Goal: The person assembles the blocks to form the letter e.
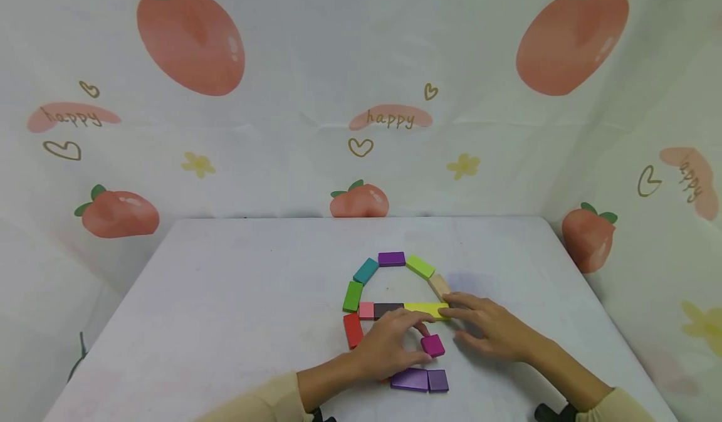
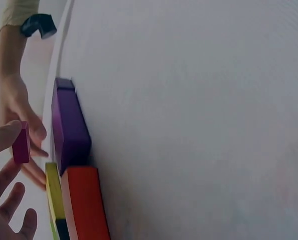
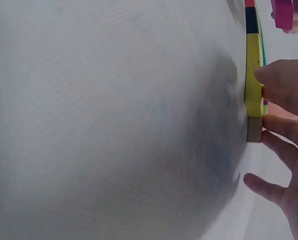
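My left hand [image 1: 383,347] pinches a small magenta block [image 1: 432,345] between thumb and finger; in the left wrist view that block is held up beside the purple block [image 2: 71,122]. My right hand [image 1: 499,328] has its fingers spread, with fingertips right at the yellow block [image 1: 424,310] and the tan block [image 1: 439,288]. The yellow block lies end to end with a black block [image 1: 388,309] and a pink block [image 1: 366,311]. Below the left hand are a purple block [image 1: 410,380] and a smaller purple one [image 1: 437,380]. A red block [image 1: 352,330] is partly covered by the left hand.
Above the row, a green block [image 1: 353,296], a teal block [image 1: 366,271], a dark purple block [image 1: 392,259] and a lime block [image 1: 420,266] form an arch with the tan one. All lie on a white table [image 1: 242,321] before a fruit-printed cloth [image 1: 293,158].
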{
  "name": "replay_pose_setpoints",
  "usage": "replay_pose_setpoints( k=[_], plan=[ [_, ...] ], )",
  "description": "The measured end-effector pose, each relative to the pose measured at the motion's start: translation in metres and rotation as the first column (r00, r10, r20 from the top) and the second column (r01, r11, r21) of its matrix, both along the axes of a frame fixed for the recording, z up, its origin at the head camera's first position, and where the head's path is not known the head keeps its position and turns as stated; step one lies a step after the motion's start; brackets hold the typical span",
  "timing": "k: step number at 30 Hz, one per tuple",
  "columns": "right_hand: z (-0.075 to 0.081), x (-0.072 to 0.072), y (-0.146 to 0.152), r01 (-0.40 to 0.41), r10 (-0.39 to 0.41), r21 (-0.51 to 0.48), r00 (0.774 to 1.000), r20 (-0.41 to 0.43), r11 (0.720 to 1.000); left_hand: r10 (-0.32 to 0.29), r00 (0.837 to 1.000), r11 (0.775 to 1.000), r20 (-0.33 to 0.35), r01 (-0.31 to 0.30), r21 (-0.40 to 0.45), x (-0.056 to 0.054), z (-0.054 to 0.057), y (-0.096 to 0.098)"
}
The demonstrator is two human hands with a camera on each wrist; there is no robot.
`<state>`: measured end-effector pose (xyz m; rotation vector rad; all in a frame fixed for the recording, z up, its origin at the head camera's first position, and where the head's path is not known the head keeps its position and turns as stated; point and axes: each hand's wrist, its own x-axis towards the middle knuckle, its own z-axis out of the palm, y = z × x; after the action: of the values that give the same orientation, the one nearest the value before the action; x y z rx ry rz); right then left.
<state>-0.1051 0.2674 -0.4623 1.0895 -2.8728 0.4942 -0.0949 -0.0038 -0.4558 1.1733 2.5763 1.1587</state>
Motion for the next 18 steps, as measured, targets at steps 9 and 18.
replay_pose_setpoints(
  k=[9,18],
  plan=[
    [-0.001,0.000,0.000,-0.013,0.013,-0.009,1.000,-0.012,1.000,-0.068,0.998,0.997,-0.010,0.068,-0.020,0.016,-0.008,0.017],
    [-0.002,0.000,0.000,-0.008,0.007,-0.012,1.000,-0.028,1.000,-0.094,0.992,0.996,-0.083,0.093,-0.015,0.025,-0.013,0.032]
  ],
)
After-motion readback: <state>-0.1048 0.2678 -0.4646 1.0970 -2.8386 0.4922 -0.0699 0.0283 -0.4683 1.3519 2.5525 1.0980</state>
